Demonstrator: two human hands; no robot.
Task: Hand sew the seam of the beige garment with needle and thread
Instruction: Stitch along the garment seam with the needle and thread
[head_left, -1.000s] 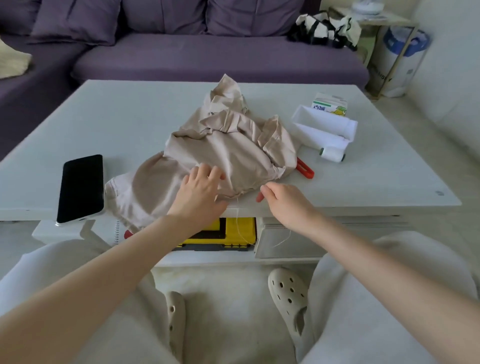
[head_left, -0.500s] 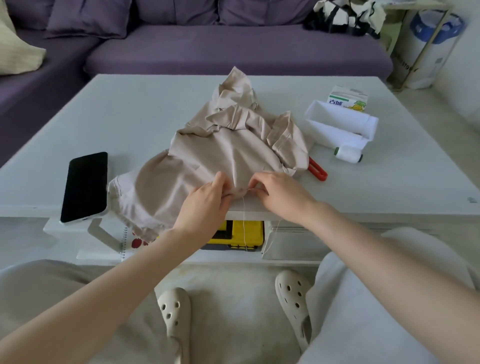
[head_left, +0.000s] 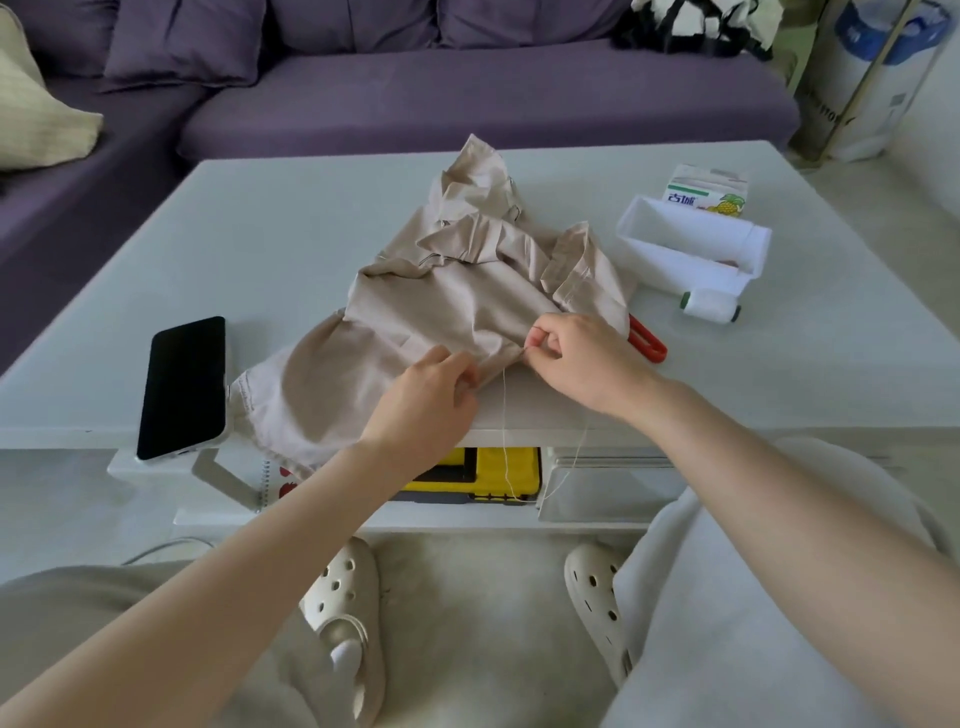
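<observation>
A purple sofa (head_left: 467, 98) with matching cushions (head_left: 176, 41) and a cream pillow (head_left: 36, 114) stands behind the white tabletop (head_left: 291, 249). A pale rug (head_left: 467, 597) lies below, in soft daylight.

Garment (head_left: 457, 296) is seen crumpled on surface (head_left: 291, 249), by its near edge. Seam fold is pinched by left grip (head_left: 421, 400); just beside it, thread (head_left: 505, 431) is pinched by right grip (head_left: 582, 358) and hangs past the edge. Needle too small to be told. Phone (head_left: 184, 387) lies left, spool (head_left: 710, 306) right.

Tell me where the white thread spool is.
Head view, right side of the table: the white thread spool lies just in front of the white tray.
</observation>
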